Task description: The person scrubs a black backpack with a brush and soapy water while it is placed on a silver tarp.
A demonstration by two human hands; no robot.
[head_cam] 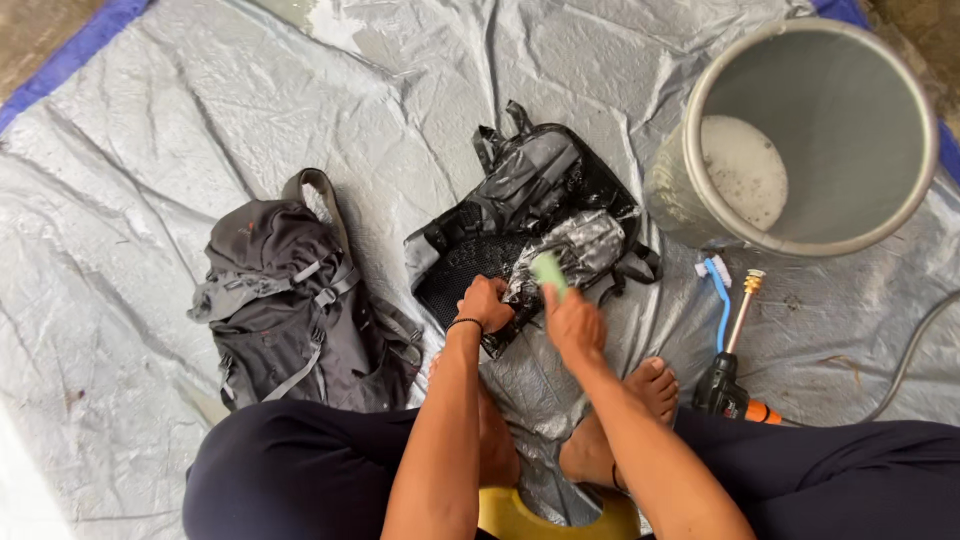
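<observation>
Head view, landmark: the wet black backpack (530,220) lying flat at mid-tarp (120,130).
Left hand (484,302): closed on the backpack's near edge, pinning it.
Right hand (574,325): closed around a pale green scrubber (548,270), pressed on the sudsy strap panel.
Handling: likely soft, floppy, slick with foam and heavier when soaked; best gripped by a strap or seam.
Dry grey backpack (290,300): left of the wet one, apart.
Bucket (900,200): right of it, soapy water inside.
Blue brush (718,290), spray nozzle (735,370): right, near the bucket.
</observation>
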